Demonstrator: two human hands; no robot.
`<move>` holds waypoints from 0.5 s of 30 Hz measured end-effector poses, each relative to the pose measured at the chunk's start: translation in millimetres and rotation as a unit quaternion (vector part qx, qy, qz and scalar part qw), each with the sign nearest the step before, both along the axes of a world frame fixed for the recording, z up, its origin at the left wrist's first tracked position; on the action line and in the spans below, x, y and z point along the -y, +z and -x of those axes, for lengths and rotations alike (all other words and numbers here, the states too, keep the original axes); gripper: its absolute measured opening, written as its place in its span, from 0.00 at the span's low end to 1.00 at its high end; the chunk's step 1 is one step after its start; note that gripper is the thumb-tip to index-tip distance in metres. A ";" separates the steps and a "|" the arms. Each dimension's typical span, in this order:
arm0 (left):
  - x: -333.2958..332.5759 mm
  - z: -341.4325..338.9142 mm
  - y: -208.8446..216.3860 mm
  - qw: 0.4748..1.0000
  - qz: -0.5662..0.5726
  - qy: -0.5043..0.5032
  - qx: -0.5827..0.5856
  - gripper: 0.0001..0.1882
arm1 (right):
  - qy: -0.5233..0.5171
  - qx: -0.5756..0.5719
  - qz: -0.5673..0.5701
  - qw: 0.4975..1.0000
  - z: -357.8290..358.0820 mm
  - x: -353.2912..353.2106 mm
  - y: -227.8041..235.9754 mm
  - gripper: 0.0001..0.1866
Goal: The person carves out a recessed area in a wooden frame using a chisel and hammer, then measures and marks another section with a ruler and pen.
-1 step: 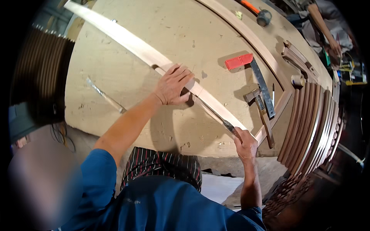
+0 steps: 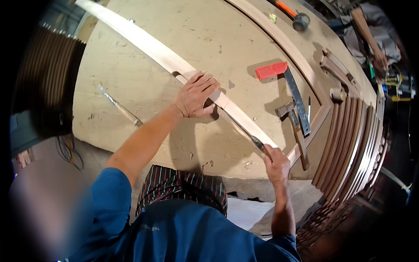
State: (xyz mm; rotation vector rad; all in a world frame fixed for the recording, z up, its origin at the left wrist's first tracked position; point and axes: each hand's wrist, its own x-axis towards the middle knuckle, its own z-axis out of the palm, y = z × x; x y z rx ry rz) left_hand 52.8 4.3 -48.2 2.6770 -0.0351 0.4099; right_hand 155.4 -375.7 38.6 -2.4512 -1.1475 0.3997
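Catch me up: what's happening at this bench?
A person's left hand lies over a long pale wooden board on the table. The right hand grips a long-bladed hand tool, its blade along the board's near edge. A red-handled square and a hammer lie to the right.

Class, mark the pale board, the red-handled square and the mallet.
Pale board (image 2: 163, 58): head view, on its upper face.
Red-handled square (image 2: 294, 89): head view, on its blade.
Mallet (image 2: 301, 22): head view, on its black head.
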 end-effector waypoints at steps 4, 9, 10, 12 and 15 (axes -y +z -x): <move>-3.1 1.7 -1.0 1.000 -0.019 0.018 -0.002 0.34 | 0.001 -0.037 0.017 0.999 2.2 4.3 -6.0 0.22; 1.2 0.8 -1.8 0.999 -0.005 0.029 0.014 0.34 | -0.001 -0.015 0.005 1.000 4.8 1.6 -6.3 0.21; 1.9 -0.5 -2.4 0.999 -0.002 0.031 0.017 0.33 | -0.001 -0.016 -0.001 1.000 2.7 0.4 -4.2 0.21; 2.6 -1.5 -0.2 1.000 0.003 0.028 0.014 0.33 | 0.011 -0.005 0.000 1.000 -2.0 3.0 -5.9 0.22; 1.9 -1.2 3.6 1.000 0.006 0.024 0.002 0.32 | 0.009 -0.017 0.004 1.000 4.1 7.1 -8.6 0.23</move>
